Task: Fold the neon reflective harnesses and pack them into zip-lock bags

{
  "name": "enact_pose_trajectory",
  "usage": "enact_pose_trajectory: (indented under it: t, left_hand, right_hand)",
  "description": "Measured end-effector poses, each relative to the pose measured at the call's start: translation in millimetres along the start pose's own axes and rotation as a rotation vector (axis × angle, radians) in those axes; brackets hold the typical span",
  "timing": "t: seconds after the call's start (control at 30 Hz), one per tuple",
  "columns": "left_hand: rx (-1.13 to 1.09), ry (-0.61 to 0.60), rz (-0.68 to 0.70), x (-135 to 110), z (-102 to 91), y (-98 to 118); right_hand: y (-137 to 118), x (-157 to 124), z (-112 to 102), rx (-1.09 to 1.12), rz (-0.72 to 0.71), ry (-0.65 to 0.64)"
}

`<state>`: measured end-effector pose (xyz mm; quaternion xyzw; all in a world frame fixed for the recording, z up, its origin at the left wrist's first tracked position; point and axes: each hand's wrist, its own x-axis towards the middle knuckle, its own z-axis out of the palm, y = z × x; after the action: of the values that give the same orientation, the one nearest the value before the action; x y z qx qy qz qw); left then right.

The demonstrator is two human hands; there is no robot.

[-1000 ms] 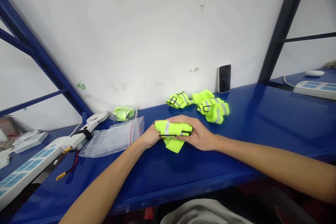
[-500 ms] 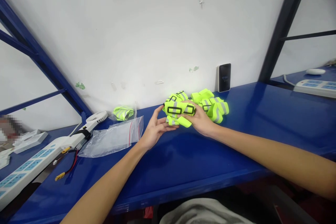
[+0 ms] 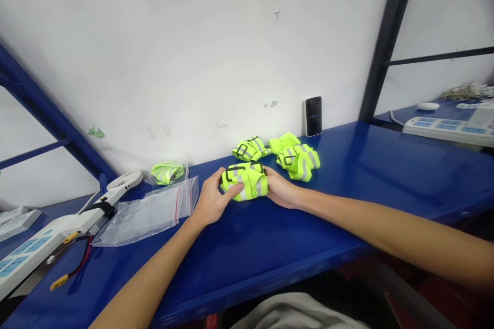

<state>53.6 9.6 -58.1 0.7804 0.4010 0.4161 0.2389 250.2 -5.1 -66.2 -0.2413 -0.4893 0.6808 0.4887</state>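
A folded neon-yellow reflective strap bundle (image 3: 247,181) with grey stripes and black buckles rests on the blue bench (image 3: 347,200). My left hand (image 3: 210,199) grips its left end, thumb across the front. My right hand (image 3: 280,190) clasps its right end. Just behind lies a pile of like bundles (image 3: 295,154), and another one (image 3: 250,149) beside it. A further bundle sits inside a small clear bag (image 3: 167,172) near the wall.
Empty clear zip bags (image 3: 148,211) lie left of my hands. Farther left are a white handheld fan (image 3: 116,190), a power strip (image 3: 27,252) and red-black wires (image 3: 73,267). A dark phone (image 3: 313,115) leans on the wall. A black upright (image 3: 386,36) stands at right.
The bundle went from pressed on the bench, up toward the pile, then back down. My left hand let go briefly and now grips it again. The camera view shifted right.
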Motion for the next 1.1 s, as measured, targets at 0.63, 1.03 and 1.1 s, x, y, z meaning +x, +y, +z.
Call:
enact_pose_trajectory:
  t: [0.63, 1.03, 1.1]
  left_hand:
    - [-0.185, -0.124, -0.044, -5, 3.5, 18]
    - [0.187, -0.018, -0.049, -5, 22.9, 6]
    - [0.166, 0.016, -0.044, -5, 28.4, 7]
  right_hand:
    - [3, 5, -6, 0.108, 0.066, -0.005]
    - [4, 12, -6, 0.026, -0.020, 0.190]
    - [5, 14, -10, -0.048, -0.008, 0.221]
